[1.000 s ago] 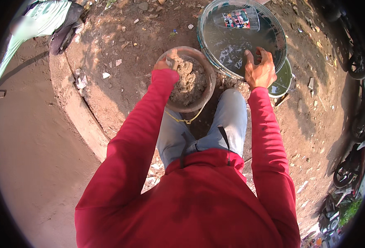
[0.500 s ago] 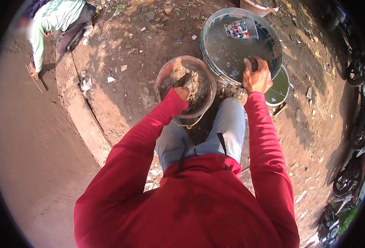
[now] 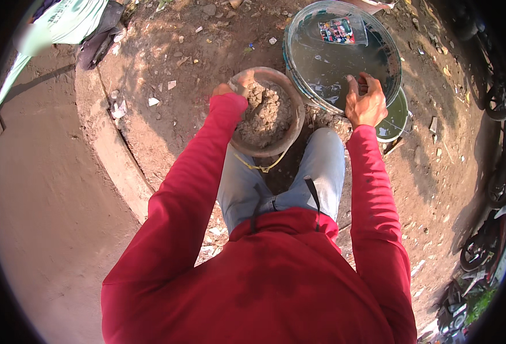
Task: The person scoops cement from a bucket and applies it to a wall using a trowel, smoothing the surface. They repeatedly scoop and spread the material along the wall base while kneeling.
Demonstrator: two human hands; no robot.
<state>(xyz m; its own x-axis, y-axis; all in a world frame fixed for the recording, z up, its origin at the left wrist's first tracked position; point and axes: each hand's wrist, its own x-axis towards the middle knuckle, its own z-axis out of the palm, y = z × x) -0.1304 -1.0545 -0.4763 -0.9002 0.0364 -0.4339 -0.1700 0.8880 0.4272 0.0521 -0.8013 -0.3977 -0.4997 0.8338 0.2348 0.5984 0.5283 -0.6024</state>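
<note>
My left hand (image 3: 223,90) is closed at the far left rim of a clay-coloured bucket (image 3: 296,117). What looks like a trowel (image 3: 239,86) is in its grip; only a bit of greyish blade shows, and my sleeve hides the rest. Lumpy grey-brown mortar (image 3: 267,117) fills the bucket, which stands before my knees. My right hand (image 3: 368,105) rests at the near rim of a large round tub (image 3: 290,54) of murky water. Its thumb and loosely curled fingers are apart over the water, with nothing seen between them. A printed plastic packet (image 3: 343,31) floats in the tub.
A smaller pail (image 3: 394,117) of greenish water stands right of the tub. Another container (image 3: 370,4) shows behind it. Along the left, a concrete edging (image 3: 118,157) borders wet, smoothed concrete (image 3: 52,189), where a co-worker (image 3: 72,26) bends with a float. Parked motorbikes (image 3: 482,246) line the right.
My left hand has moved from over the mortar, up and left to the bucket's rim. My right hand stays by the tub. The co-worker's arm has swung outward to the left.
</note>
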